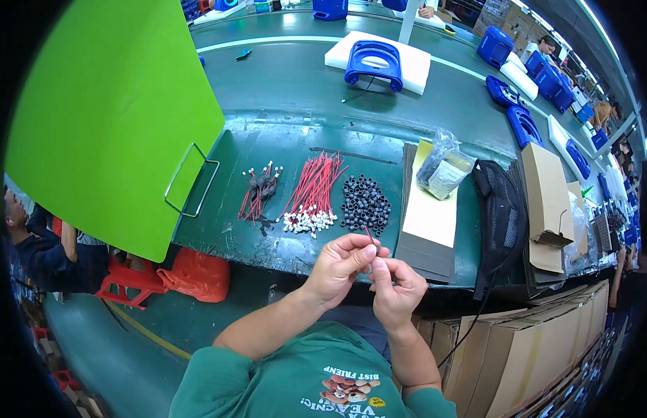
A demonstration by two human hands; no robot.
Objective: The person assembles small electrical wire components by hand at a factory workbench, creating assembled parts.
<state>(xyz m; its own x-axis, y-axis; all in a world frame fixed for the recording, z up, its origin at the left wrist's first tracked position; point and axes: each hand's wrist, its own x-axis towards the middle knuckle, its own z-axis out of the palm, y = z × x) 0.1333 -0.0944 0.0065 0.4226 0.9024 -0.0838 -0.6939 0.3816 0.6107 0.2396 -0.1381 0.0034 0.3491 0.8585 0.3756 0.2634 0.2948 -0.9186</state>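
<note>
Red wire [367, 233] up at the near edge of the green workbench [233, 150], pinched between thumb and fingers of the left hand [337, 270], its end poking out above the fingertips! Right hand [398, 294] is tight alongside, thumb and fingers curled closed, though what it grips is hidden and I can't tell. Beyond them sit black caps [366, 202] in a heap, then red wires with white connectors [313, 195], then a smaller dark-wrapped bunch [261, 188] at the left.
</note>
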